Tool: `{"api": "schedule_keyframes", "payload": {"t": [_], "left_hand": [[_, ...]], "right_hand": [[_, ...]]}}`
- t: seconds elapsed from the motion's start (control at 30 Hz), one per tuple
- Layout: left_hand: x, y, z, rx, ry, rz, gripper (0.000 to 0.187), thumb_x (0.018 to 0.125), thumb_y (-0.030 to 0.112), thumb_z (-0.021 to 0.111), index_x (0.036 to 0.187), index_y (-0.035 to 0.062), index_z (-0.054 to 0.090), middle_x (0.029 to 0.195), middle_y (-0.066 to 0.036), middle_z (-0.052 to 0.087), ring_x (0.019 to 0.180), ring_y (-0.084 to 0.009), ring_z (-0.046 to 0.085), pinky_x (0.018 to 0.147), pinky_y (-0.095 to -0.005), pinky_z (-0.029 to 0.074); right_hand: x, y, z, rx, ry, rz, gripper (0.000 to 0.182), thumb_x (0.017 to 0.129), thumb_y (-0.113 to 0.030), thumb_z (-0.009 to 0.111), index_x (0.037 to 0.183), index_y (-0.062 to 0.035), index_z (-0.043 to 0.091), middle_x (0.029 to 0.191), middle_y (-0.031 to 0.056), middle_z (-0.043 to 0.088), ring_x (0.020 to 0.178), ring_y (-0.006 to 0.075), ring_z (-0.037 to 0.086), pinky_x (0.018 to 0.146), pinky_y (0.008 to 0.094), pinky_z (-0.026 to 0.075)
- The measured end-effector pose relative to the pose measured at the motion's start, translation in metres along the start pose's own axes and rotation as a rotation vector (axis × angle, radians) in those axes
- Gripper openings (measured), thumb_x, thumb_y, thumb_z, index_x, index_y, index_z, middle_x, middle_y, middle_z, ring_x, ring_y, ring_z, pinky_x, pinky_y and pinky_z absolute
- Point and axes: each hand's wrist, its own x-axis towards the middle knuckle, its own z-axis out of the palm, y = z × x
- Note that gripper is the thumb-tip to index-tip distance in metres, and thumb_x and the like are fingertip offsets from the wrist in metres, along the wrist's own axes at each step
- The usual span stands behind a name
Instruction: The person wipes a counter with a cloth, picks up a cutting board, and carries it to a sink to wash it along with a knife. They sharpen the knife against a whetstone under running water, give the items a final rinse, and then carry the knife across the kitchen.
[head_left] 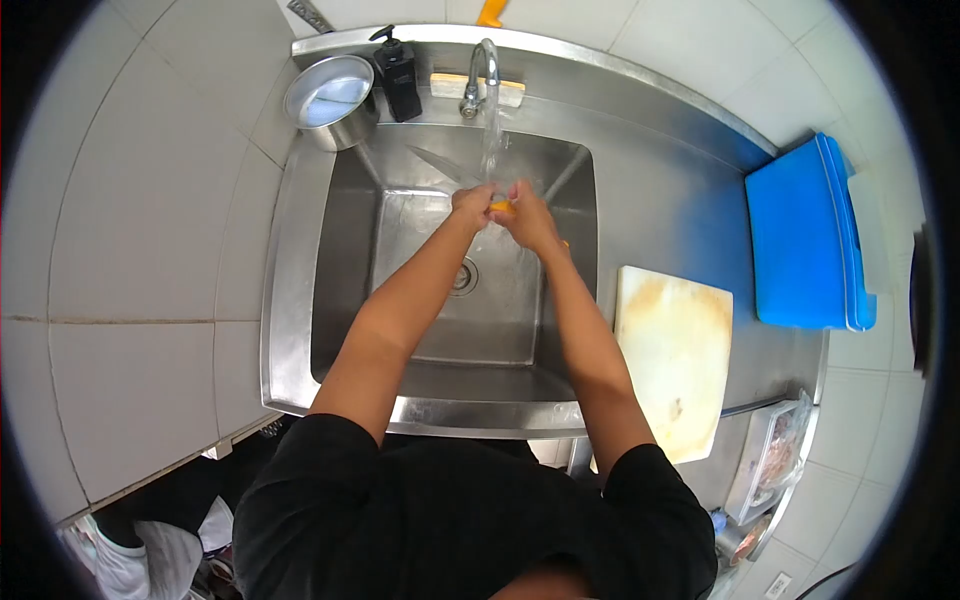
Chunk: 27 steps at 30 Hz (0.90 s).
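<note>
Over the sink (345, 290), both hands meet under the running water from the faucet (490, 62). A knife (440, 164) lies across them, its blade pointing up and left and its orange handle showing between the hands. My left hand (473, 206) is closed at the knife where blade and handle join. Fingers bent, my right hand (528, 217) is closed around the orange handle. A small orange bit shows past the right wrist. Water and fingers partly hide the grip.
At the back left stand a metal pot (345, 125) and a black pump bottle (399, 82). A worn white cutting board (672, 350) lies right of the sink. Beyond it are a blue bin (805, 240) and a plastic-covered container (775, 455). Someone's white-shod foot (160, 560) appears lower left.
</note>
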Motion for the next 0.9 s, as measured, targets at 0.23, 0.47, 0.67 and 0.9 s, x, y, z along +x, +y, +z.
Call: {"api": "schedule_keyframes", "payload": {"t": [0.23, 0.47, 0.67, 0.9], "left_hand": [[-0.025, 0.006, 0.017, 0.318, 0.166, 0.117, 0.027, 0.073, 0.007, 0.071, 0.096, -0.0017, 0.061, 0.092, -0.011, 0.060, 0.077, -0.0228, 0.059, 0.063, -0.0364, 0.050], [-0.022, 0.013, 0.013, 0.280, 0.152, 0.102, 0.025, 0.072, 0.000, 0.067, 0.095, -0.0057, 0.059, 0.091, -0.013, 0.061, 0.074, -0.0243, 0.062, 0.064, -0.0402, 0.052], [-0.008, 0.020, 0.008, 0.353, 0.156, 0.175, 0.019, 0.080, 0.007, 0.064, 0.093, -0.0061, 0.059, 0.085, -0.013, 0.061, 0.070, -0.0237, 0.061, 0.061, -0.0389, 0.051], [0.045, 0.028, -0.043, 0.633, 0.264, 0.142, 0.042, 0.081, 0.024, 0.069, 0.101, -0.0103, 0.057, 0.092, -0.017, 0.063, 0.084, -0.0284, 0.062, 0.073, -0.0437, 0.052]], "right_hand": [[-0.045, 0.007, -0.012, 0.087, 0.038, 0.113, 0.048, 0.073, -0.020, 0.076, 0.102, -0.0018, 0.043, 0.095, 0.0242, 0.062, 0.089, 0.0398, 0.061, 0.076, 0.0427, 0.047], [-0.093, 0.016, -0.027, 0.105, 0.094, 0.189, 0.046, 0.074, -0.023, 0.076, 0.100, -0.0014, 0.044, 0.087, 0.0200, 0.062, 0.083, 0.0341, 0.063, 0.073, 0.0383, 0.048], [-0.136, 0.032, -0.035, 0.144, 0.130, 0.253, 0.043, 0.075, -0.022, 0.076, 0.094, -0.0021, 0.043, 0.076, 0.0147, 0.057, 0.071, 0.0280, 0.059, 0.067, 0.0364, 0.047], [-0.159, 0.030, -0.038, 0.142, 0.111, 0.296, 0.042, 0.073, -0.022, 0.077, 0.087, -0.0026, 0.043, 0.070, 0.0107, 0.053, 0.061, 0.0212, 0.052, 0.060, 0.0324, 0.045]]}}
